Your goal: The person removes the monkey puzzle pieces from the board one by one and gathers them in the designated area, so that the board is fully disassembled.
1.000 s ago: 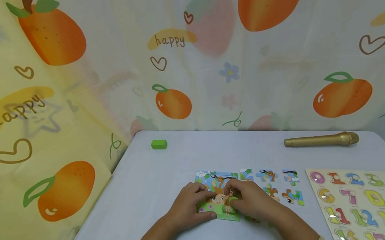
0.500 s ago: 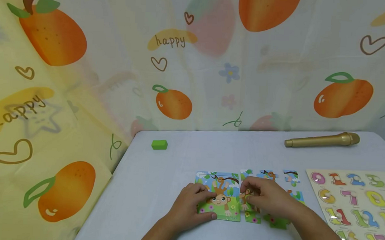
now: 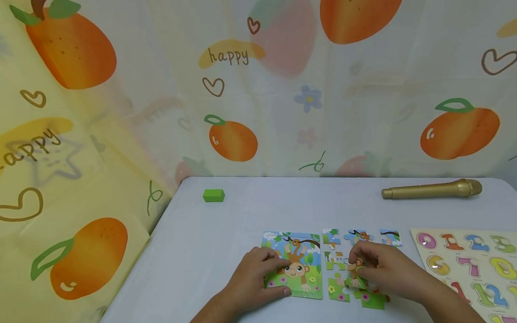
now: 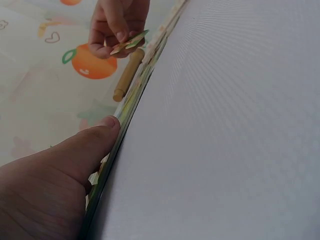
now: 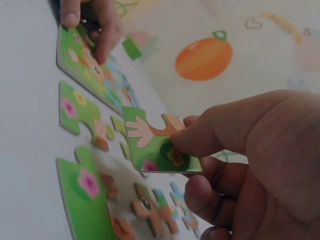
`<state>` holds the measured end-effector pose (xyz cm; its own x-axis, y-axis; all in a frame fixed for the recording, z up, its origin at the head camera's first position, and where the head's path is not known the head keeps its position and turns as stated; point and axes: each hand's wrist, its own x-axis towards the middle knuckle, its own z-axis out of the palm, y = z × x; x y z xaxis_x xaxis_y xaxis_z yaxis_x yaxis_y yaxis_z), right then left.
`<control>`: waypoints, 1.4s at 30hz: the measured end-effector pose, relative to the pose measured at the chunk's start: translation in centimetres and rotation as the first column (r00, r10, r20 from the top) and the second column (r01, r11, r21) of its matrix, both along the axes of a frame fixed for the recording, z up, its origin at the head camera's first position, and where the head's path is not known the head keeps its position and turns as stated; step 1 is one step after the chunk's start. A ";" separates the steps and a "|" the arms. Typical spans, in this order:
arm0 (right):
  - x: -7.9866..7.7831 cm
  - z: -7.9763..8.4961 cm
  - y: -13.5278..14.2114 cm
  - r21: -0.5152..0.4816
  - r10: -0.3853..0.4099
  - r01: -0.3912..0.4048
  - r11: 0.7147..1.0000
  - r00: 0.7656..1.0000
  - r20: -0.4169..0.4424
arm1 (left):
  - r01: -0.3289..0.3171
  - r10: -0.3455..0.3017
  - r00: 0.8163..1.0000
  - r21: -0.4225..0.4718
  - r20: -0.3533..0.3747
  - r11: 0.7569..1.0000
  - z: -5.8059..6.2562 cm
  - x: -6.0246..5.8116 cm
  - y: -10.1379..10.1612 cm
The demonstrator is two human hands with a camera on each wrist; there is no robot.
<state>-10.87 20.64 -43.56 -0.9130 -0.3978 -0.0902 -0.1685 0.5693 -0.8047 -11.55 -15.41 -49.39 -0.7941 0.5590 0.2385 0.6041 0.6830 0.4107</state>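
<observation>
My right hand (image 3: 385, 268) pinches a jigsaw piece (image 5: 155, 142) between thumb and fingers, tilted above the loose pieces. Green ground, a pale monkey paw and flowers are printed on it. On the white table lies a square puzzle board (image 3: 301, 267) with a monkey hanging from a branch. My left hand (image 3: 258, 272) rests on its left side, fingers stretched over the picture and thumb (image 4: 95, 142) along the near edge. Loose puzzle pieces (image 3: 338, 289) lie in rough rows right of the board, some hidden under my right hand.
A number board (image 3: 428, 246) with knobbed digits lies at the right, partly under my right forearm. Toward the back are a gold microphone (image 3: 430, 189) and a green block (image 3: 213, 195). A fruit-print cloth (image 3: 282, 124) hangs behind the table.
My right hand has moved right with the jigsaw piece, from over the board to over the loose pieces, uncovering the board's right side. My left hand has stayed put.
</observation>
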 end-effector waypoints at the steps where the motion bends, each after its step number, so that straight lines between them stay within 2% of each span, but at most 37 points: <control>1: 0.1 -0.1 0.3 0.001 0.001 -0.001 1.000 1.000 -0.001 | -0.002 0.002 1.000 0.001 0.003 1.000 0.0 0.0 0.0; 6: 0.5 -0.3 1.9 0.014 0.016 -0.016 1.000 0.999 -0.035 | -0.005 0.005 1.000 0.008 0.015 1.000 0.1 0.1 -0.1; 12: 0.9 -0.5 4.1 0.087 0.009 -0.003 0.996 0.998 -0.068 | -0.001 0.001 1.000 0.004 0.002 1.000 0.2 0.1 -0.1; 17: 1.3 -0.9 6.0 0.136 0.016 -0.007 0.991 0.998 -0.066 | 0.005 -0.005 1.000 0.011 -0.012 1.000 0.2 0.1 0.0; 23: 1.8 -1.4 7.8 0.146 0.056 -0.053 0.988 0.998 -0.017 | 0.000 0.000 1.000 -0.001 0.001 1.000 0.2 0.0 0.0; 28: 2.1 -1.7 8.6 0.149 0.085 -0.085 0.985 0.996 0.001 | -0.004 0.004 1.000 -0.005 0.014 1.000 0.3 0.1 0.1; 37: 2.1 -2.4 9.3 0.145 0.102 -0.091 0.985 0.992 -0.068 | 0.005 -0.005 1.000 0.002 -0.003 1.000 0.3 0.2 0.0; 42: 2.2 -2.8 9.1 0.195 0.080 -0.058 0.979 0.991 -0.110 | 0.009 -0.010 1.000 -0.001 -0.013 1.000 0.2 0.1 0.0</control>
<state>-8.68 29.76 -46.38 -0.8928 -0.4457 -0.0651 -0.2988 0.6941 -0.6549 -11.40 -15.40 -49.15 -0.7856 0.5667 0.2484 0.6159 0.6775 0.4021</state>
